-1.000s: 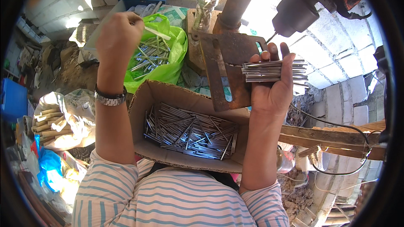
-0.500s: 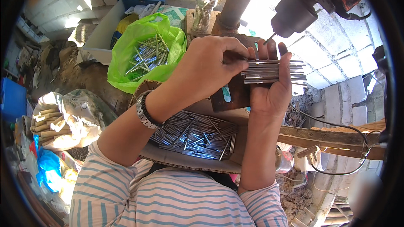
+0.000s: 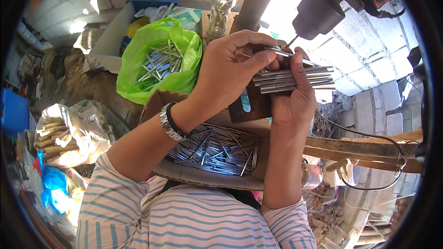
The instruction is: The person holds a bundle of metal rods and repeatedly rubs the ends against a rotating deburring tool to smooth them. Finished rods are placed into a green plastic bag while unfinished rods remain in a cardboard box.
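Perhaps the left hand (image 3: pixel 233 62), pinching a rod (image 3: pixel 284 53), could dislodge the bundle (image 3: pixel 278 82) the right hand (image 3: pixel 293 106) clasps right of centre.

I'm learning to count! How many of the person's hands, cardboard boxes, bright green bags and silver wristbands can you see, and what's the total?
Hands (left hand, right hand): 2
Cardboard box, with metal rods inside: 1
Bright green bag, with more rods inside: 1
Silver wristband: 1
Total: 5
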The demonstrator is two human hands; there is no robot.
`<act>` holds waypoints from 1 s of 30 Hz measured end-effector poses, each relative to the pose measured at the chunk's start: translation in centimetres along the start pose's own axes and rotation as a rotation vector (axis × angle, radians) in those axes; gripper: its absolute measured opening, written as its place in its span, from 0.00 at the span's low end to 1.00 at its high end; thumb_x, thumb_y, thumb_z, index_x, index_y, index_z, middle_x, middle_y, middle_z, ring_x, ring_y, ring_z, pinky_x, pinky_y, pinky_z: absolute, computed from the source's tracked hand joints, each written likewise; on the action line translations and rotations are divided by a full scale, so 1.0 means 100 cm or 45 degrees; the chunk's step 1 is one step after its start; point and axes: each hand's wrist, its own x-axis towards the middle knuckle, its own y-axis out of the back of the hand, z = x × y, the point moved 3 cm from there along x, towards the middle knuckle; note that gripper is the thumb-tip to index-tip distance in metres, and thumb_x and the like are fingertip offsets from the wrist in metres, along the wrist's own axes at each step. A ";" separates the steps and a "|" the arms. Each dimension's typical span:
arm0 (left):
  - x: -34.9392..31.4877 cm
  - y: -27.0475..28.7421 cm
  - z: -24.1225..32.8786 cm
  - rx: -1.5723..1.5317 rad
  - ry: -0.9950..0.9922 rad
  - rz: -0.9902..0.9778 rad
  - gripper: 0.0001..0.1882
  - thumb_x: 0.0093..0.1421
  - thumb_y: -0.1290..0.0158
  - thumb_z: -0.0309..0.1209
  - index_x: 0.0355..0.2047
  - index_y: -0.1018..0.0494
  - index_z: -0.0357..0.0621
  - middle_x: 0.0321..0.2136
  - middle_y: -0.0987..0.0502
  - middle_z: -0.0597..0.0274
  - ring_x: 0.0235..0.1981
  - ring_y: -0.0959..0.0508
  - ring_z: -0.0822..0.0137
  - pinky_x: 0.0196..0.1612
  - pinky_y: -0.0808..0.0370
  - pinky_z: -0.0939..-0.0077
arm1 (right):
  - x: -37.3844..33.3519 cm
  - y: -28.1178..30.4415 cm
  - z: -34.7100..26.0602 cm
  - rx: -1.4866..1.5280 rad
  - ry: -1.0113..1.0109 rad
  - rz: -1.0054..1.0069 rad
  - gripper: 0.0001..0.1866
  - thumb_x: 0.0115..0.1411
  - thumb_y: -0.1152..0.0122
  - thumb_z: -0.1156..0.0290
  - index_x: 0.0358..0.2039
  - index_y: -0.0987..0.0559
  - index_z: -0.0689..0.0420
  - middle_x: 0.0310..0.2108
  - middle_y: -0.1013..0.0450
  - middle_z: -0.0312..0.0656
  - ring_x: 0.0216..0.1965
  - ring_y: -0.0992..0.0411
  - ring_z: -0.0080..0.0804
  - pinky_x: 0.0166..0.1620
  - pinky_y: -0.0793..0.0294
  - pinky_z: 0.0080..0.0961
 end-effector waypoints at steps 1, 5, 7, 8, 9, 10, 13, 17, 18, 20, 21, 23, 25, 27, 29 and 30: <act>0.000 0.000 -0.001 -0.015 0.008 -0.007 0.09 0.57 0.46 0.21 0.39 0.25 0.33 0.29 0.21 0.59 0.30 0.22 0.77 0.35 0.26 0.87 | -0.001 0.000 0.000 0.017 0.001 0.013 0.14 0.58 0.41 0.75 0.43 0.30 0.65 0.36 0.28 0.46 0.36 0.26 0.36 0.42 0.24 0.29; 0.001 0.000 -0.003 -0.077 0.021 -0.012 0.11 0.56 0.43 0.23 0.41 0.25 0.35 0.29 0.20 0.62 0.32 0.22 0.78 0.37 0.27 0.88 | -0.001 -0.003 0.000 0.021 -0.003 0.002 0.13 0.57 0.40 0.75 0.42 0.29 0.64 0.35 0.28 0.45 0.36 0.26 0.34 0.42 0.24 0.28; 0.001 -0.001 -0.003 -0.091 0.019 0.003 0.12 0.56 0.43 0.23 0.41 0.25 0.35 0.28 0.21 0.63 0.31 0.23 0.78 0.37 0.27 0.87 | -0.001 -0.002 0.000 0.024 0.003 0.049 0.13 0.57 0.39 0.74 0.41 0.29 0.64 0.35 0.28 0.45 0.36 0.26 0.34 0.43 0.24 0.28; 0.001 -0.001 -0.003 -0.090 0.017 0.014 0.12 0.56 0.42 0.24 0.41 0.25 0.36 0.28 0.21 0.63 0.30 0.23 0.78 0.36 0.27 0.87 | -0.001 -0.002 0.000 0.026 0.011 0.041 0.13 0.57 0.39 0.75 0.41 0.29 0.64 0.35 0.28 0.45 0.35 0.26 0.34 0.42 0.23 0.29; 0.001 -0.002 -0.003 -0.118 -0.002 0.011 0.12 0.56 0.42 0.24 0.41 0.25 0.36 0.28 0.21 0.64 0.29 0.23 0.78 0.36 0.27 0.87 | -0.001 -0.002 0.000 0.025 0.020 0.044 0.14 0.56 0.38 0.74 0.41 0.29 0.64 0.35 0.28 0.45 0.35 0.26 0.34 0.41 0.23 0.29; 0.001 -0.002 -0.004 -0.057 -0.005 0.042 0.11 0.56 0.43 0.22 0.41 0.25 0.34 0.28 0.21 0.62 0.29 0.23 0.77 0.36 0.26 0.87 | -0.001 -0.001 0.000 0.022 0.027 0.050 0.14 0.56 0.38 0.74 0.41 0.29 0.64 0.35 0.28 0.45 0.35 0.26 0.34 0.41 0.23 0.29; 0.002 -0.003 -0.004 -0.026 -0.047 0.072 0.10 0.56 0.45 0.19 0.39 0.26 0.30 0.27 0.21 0.59 0.29 0.22 0.75 0.35 0.25 0.86 | 0.001 0.000 0.000 0.014 0.049 0.032 0.15 0.55 0.37 0.74 0.41 0.30 0.64 0.35 0.28 0.45 0.35 0.26 0.35 0.40 0.23 0.29; 0.002 -0.004 -0.004 -0.120 -0.043 0.052 0.10 0.56 0.45 0.19 0.39 0.25 0.31 0.28 0.21 0.58 0.29 0.22 0.75 0.35 0.25 0.86 | 0.002 0.002 0.000 0.010 0.040 0.031 0.17 0.55 0.36 0.73 0.42 0.30 0.64 0.35 0.29 0.45 0.35 0.26 0.35 0.40 0.23 0.29; 0.002 -0.004 -0.004 -0.134 -0.041 0.050 0.09 0.56 0.45 0.19 0.39 0.25 0.31 0.28 0.21 0.58 0.28 0.22 0.75 0.34 0.24 0.86 | 0.002 0.002 0.000 0.010 0.051 0.030 0.17 0.55 0.36 0.73 0.42 0.30 0.64 0.35 0.29 0.44 0.35 0.26 0.34 0.40 0.23 0.29; 0.002 -0.005 -0.004 -0.127 -0.043 0.051 0.09 0.56 0.45 0.19 0.39 0.25 0.31 0.28 0.21 0.58 0.28 0.22 0.75 0.34 0.24 0.86 | 0.002 0.002 0.000 0.014 0.069 0.017 0.17 0.54 0.36 0.73 0.42 0.30 0.64 0.35 0.29 0.44 0.35 0.26 0.34 0.39 0.23 0.29; 0.002 -0.005 -0.004 -0.123 -0.044 0.052 0.09 0.56 0.45 0.19 0.39 0.25 0.31 0.28 0.21 0.58 0.28 0.22 0.75 0.34 0.24 0.86 | 0.002 0.002 0.000 0.009 0.071 0.023 0.18 0.54 0.36 0.73 0.42 0.30 0.64 0.35 0.29 0.44 0.35 0.26 0.34 0.39 0.24 0.29; 0.002 -0.005 -0.003 -0.119 -0.048 0.053 0.10 0.56 0.45 0.19 0.39 0.25 0.31 0.28 0.21 0.58 0.28 0.22 0.75 0.34 0.24 0.86 | 0.003 0.002 0.000 0.009 0.067 0.017 0.18 0.54 0.35 0.72 0.42 0.30 0.64 0.35 0.29 0.44 0.35 0.26 0.34 0.39 0.24 0.29; 0.002 -0.005 -0.003 -0.109 -0.053 0.060 0.10 0.56 0.45 0.19 0.39 0.25 0.31 0.28 0.21 0.58 0.28 0.22 0.75 0.34 0.24 0.86 | 0.003 0.002 0.000 0.001 0.082 0.007 0.19 0.54 0.35 0.72 0.43 0.31 0.64 0.35 0.29 0.44 0.35 0.26 0.34 0.38 0.24 0.28; 0.002 -0.005 -0.003 -0.086 -0.061 0.071 0.10 0.56 0.45 0.19 0.39 0.25 0.31 0.28 0.21 0.58 0.28 0.22 0.75 0.34 0.24 0.86 | 0.002 0.002 0.000 -0.007 0.074 -0.005 0.19 0.54 0.35 0.72 0.43 0.31 0.63 0.35 0.29 0.44 0.35 0.26 0.34 0.38 0.24 0.28; 0.002 -0.005 -0.003 -0.116 -0.053 0.070 0.10 0.56 0.44 0.20 0.39 0.25 0.31 0.28 0.21 0.58 0.28 0.22 0.75 0.34 0.25 0.86 | 0.001 0.002 0.000 -0.017 0.045 0.003 0.19 0.54 0.35 0.71 0.43 0.31 0.63 0.35 0.29 0.44 0.35 0.26 0.34 0.38 0.24 0.28; 0.002 -0.005 -0.003 -0.129 -0.050 0.068 0.10 0.56 0.44 0.20 0.39 0.25 0.31 0.28 0.21 0.58 0.28 0.22 0.76 0.34 0.25 0.87 | 0.001 0.002 -0.001 -0.023 0.061 -0.004 0.19 0.54 0.35 0.71 0.43 0.31 0.63 0.35 0.28 0.45 0.35 0.26 0.34 0.38 0.24 0.28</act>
